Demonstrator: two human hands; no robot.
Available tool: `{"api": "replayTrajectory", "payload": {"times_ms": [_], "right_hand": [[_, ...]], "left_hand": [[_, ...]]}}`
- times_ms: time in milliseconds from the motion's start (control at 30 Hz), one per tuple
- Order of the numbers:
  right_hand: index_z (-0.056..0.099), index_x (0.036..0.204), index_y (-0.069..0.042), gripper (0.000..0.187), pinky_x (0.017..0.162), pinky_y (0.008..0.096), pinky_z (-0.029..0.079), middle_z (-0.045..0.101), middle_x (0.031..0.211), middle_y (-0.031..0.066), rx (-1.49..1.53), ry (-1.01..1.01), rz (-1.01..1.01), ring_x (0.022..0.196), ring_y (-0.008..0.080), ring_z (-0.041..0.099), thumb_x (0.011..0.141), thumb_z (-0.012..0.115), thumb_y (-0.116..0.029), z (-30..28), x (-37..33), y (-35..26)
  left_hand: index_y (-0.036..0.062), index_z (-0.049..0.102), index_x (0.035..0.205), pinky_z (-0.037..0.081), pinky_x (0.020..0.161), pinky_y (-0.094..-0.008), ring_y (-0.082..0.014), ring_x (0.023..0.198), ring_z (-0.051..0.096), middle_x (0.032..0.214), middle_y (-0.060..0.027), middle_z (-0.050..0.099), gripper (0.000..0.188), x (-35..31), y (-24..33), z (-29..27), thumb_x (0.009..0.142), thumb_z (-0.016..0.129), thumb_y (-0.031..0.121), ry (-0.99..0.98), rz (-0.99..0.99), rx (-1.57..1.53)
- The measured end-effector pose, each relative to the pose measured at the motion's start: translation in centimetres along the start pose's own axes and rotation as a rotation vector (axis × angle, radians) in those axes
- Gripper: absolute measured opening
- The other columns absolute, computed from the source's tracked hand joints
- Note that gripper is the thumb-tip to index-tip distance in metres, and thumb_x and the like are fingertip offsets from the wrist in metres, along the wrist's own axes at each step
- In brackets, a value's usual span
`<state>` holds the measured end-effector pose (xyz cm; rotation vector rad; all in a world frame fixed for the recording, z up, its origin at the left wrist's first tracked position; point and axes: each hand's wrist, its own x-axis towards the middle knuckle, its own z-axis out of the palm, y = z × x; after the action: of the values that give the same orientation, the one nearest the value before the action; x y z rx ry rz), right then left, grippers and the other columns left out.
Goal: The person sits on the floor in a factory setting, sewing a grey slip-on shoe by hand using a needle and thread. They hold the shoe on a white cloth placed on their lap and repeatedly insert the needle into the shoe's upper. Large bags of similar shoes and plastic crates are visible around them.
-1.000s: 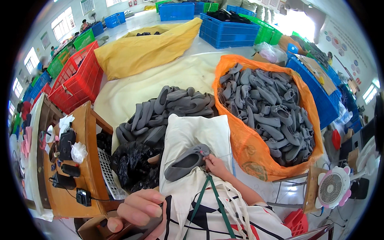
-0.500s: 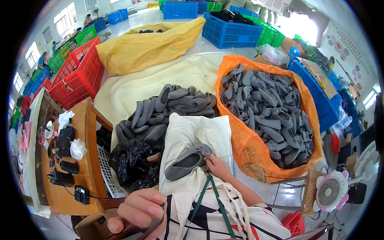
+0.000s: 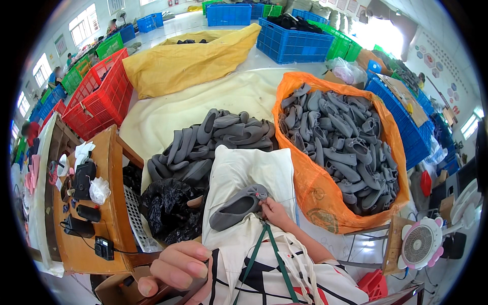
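A grey slip-on shoe (image 3: 236, 209) lies tilted on a white cloth-covered cushion (image 3: 231, 165) over my lap. Its toe, with a gathered knot and a small reddish spot, points up and right. My right hand (image 3: 274, 212) is closed in a pinch at that toe; anything small between the fingertips is hidden. Raised close to the camera at lower left, my left hand (image 3: 178, 267) has curled fingers, and I cannot make out what they hold. Beyond the cushion is a pile of similar grey shoes (image 3: 185, 147). To the right, an orange sack (image 3: 315, 203) is full of grey shoes.
A black plastic bag (image 3: 170, 208) sits left of the cushion, beside a wooden table (image 3: 109, 203) with small devices. A small fan (image 3: 421, 243) stands at right. Farther off are a yellow sack (image 3: 198, 66), a red crate (image 3: 104, 99) and a blue crate (image 3: 292, 46).
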<state>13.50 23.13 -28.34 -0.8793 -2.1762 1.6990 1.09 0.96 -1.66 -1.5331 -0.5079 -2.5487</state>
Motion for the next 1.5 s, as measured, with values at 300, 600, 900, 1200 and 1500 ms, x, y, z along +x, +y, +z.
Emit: {"api": "replayTrajectory", "payload": {"times_ms": [300, 600, 900, 1200, 1500], "right_hand": [[0.058, 0.104, -0.003, 0.017, 0.06, 0.0294, 0.049, 0.062, 0.07, 0.0069, 0.021, -0.007, 0.015, 0.062, 0.0145, 0.062, 0.098, 0.05, -0.017, -0.1, -0.2, -0.3], [0.056, 0.105, -0.002, 0.015, 0.056, 0.0276, 0.048, 0.06, 0.067, 0.0041, 0.016, -0.008, -0.019, 0.058, 0.0119, 0.059, 0.098, 0.047, -0.012, -0.1, -0.2, -0.2], [0.057, 0.105, -0.003, 0.015, 0.058, 0.0284, 0.049, 0.061, 0.07, 0.005, 0.006, -0.009, -0.012, 0.061, 0.0127, 0.061, 0.098, 0.048, -0.013, -0.2, -0.2, -0.3], [0.057, 0.103, -0.002, 0.015, 0.059, 0.029, 0.049, 0.061, 0.07, 0.0061, -0.003, -0.007, -0.023, 0.061, 0.0139, 0.061, 0.098, 0.049, -0.014, -0.2, -0.1, 0.2], [0.057, 0.103, -0.002, 0.016, 0.059, 0.0297, 0.049, 0.062, 0.069, 0.0074, 0.018, 0.004, -0.012, 0.061, 0.0153, 0.062, 0.097, 0.049, -0.014, -0.2, 0.0, 0.1]], "left_hand": [[0.0098, 0.053, 0.124, 0.04, 0.108, -0.0468, -0.0351, 0.131, 0.041, 0.124, -0.0153, 0.052, 0.034, 0.0, 3.9, 0.4, 0.104, 0.037, 0.033, 0.008, -0.48, -0.257], [0.0044, 0.054, 0.117, 0.041, 0.107, -0.0458, -0.0349, 0.131, 0.042, 0.124, -0.0176, 0.053, 0.038, -0.3, 4.5, -0.3, 0.104, 0.036, 0.035, 0.041, -0.57, -0.279], [0.0048, 0.055, 0.116, 0.042, 0.105, -0.0457, -0.0348, 0.127, 0.045, 0.121, -0.0186, 0.054, 0.041, 0.1, 4.7, -0.6, 0.103, 0.035, 0.038, 0.03, -0.6, -0.255], [0.0052, 0.056, 0.117, 0.042, 0.104, -0.0446, -0.0331, 0.125, 0.046, 0.121, -0.0182, 0.054, 0.042, 0.2, 4.3, -0.4, 0.102, 0.036, 0.04, 0.014, -0.574, -0.242], [0.0068, 0.047, 0.128, 0.039, 0.091, -0.0426, -0.0294, 0.109, 0.046, 0.118, -0.0137, 0.052, 0.05, 0.3, 3.3, -0.2, 0.095, 0.049, 0.043, 0.043, -0.357, -0.144]]}}
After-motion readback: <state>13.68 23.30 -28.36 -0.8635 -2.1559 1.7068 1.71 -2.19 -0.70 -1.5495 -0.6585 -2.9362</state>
